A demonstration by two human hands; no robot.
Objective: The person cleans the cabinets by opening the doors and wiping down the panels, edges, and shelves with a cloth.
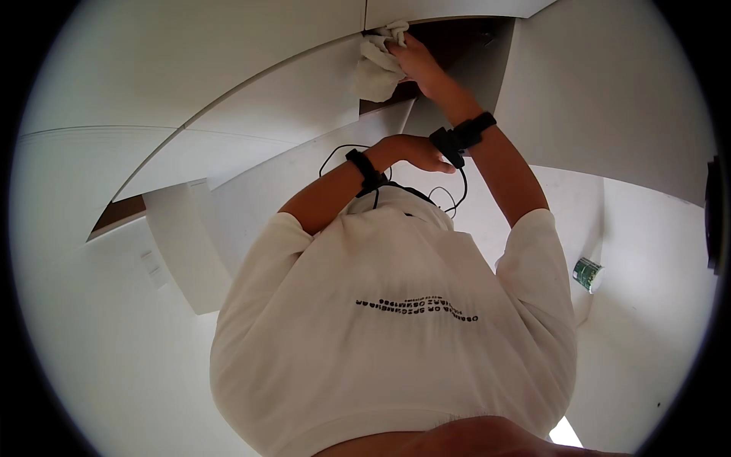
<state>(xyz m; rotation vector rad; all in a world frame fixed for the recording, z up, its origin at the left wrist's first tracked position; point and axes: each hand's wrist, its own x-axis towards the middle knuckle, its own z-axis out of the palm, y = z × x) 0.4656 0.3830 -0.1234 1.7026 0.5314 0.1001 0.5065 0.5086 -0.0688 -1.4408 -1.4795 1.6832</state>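
Observation:
My right hand is closed around a pale, crumpled cloth at the edge of an open, dark-brown cabinet compartment. Part of the cloth hangs below the fingers. Lower down, my left hand is beside my right wrist, where a black strapped device sits. One digit of the left hand shows beneath the device; the other fingers are hidden, so I cannot tell whether it grips anything. A black band circles my left wrist.
White cabinet panels surround the compartment, with another large panel on the right. Black cables loop around my wrists. A green-and-white tub is at the right, near a pale wall corner.

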